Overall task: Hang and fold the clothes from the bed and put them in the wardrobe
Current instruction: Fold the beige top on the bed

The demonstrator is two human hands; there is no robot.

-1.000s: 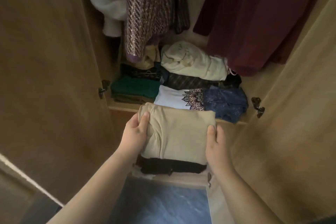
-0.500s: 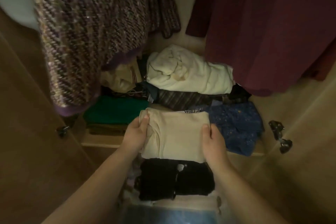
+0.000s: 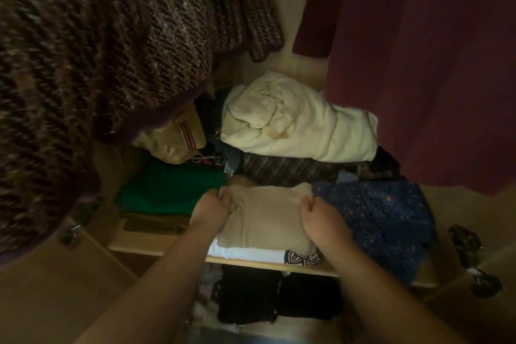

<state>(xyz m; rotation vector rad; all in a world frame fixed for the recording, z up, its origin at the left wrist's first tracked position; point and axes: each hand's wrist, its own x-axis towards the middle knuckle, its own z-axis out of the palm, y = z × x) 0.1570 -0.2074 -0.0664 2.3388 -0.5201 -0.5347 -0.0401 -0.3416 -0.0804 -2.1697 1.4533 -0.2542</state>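
Nearest us, under our forearms, a stack of black folded clothes (image 3: 279, 299) sits on the lower level – that is not where this piece goes. Just above it runs the front edge of the wardrobe shelf (image 3: 156, 249), and on that shelf we have the folded beige garment (image 3: 265, 220) between our hands, lying on a white printed T-shirt (image 3: 251, 255) whose front edge shows beneath it.

Our left hand (image 3: 210, 213) is curled shut, pinching the beige garment's far left corner; our right hand (image 3: 324, 220) is curled the same way on its far right corner. Neither hand is spread flat.

We judge the step to be seating the fold on its pile. To do it well we would keep both corners pinched level so the layers do not slide apart, ease the piece back until its front edge lines up with the T-shirt below, and only then let go – pressing flat with open palms afterwards.

To the left of our left hand lies a green folded garment (image 3: 170, 190); to the right of our right hand, touching the beige piece, a blue speckled garment (image 3: 382, 220). We should not drag either along.

Beyond our fingertips a dark striped garment (image 3: 290, 170) carries a loose cream bundle (image 3: 301, 126), which could tip forward if nudged. Farthest, a knitted cardigan (image 3: 106, 45) hangs on the left and a maroon garment (image 3: 430, 64) on the right.
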